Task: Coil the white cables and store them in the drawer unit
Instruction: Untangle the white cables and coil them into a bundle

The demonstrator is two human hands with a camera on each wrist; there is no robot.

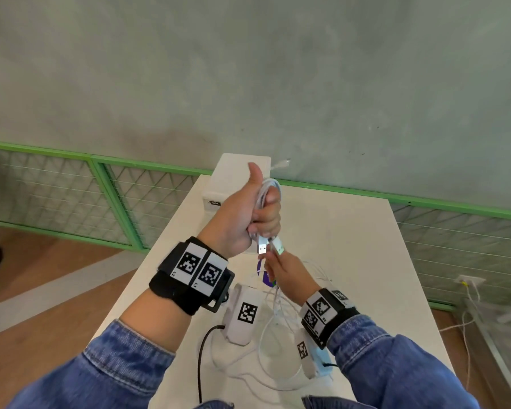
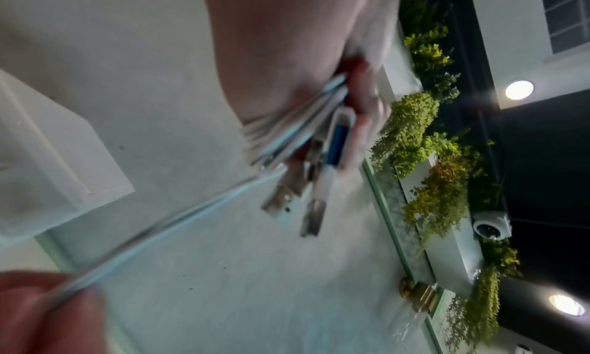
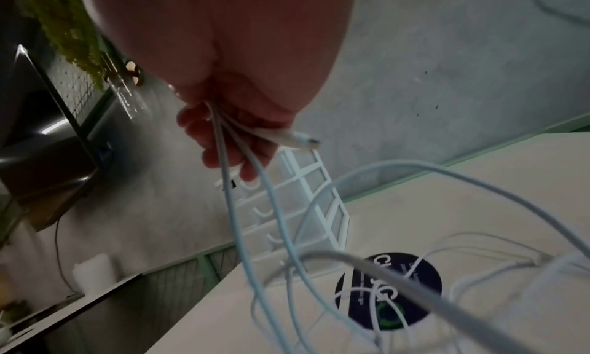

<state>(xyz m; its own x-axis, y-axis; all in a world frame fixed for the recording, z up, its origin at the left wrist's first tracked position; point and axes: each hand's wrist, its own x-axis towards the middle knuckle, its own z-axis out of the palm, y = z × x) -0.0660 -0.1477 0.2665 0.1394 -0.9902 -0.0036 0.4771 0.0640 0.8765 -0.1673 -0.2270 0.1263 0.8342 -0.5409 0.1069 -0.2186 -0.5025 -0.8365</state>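
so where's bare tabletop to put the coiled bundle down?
Free: the table right of the drawer unit, up to the far edge, and a strip along its left edge. Crowded: the near middle, with loose white cables, the tagged white device and the round sticker.

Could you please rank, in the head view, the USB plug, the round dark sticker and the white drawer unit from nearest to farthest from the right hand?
From the right hand:
1. USB plug, just above its fingertips.
2. Round dark sticker, on the table beside it.
3. White drawer unit, at the table's far edge.
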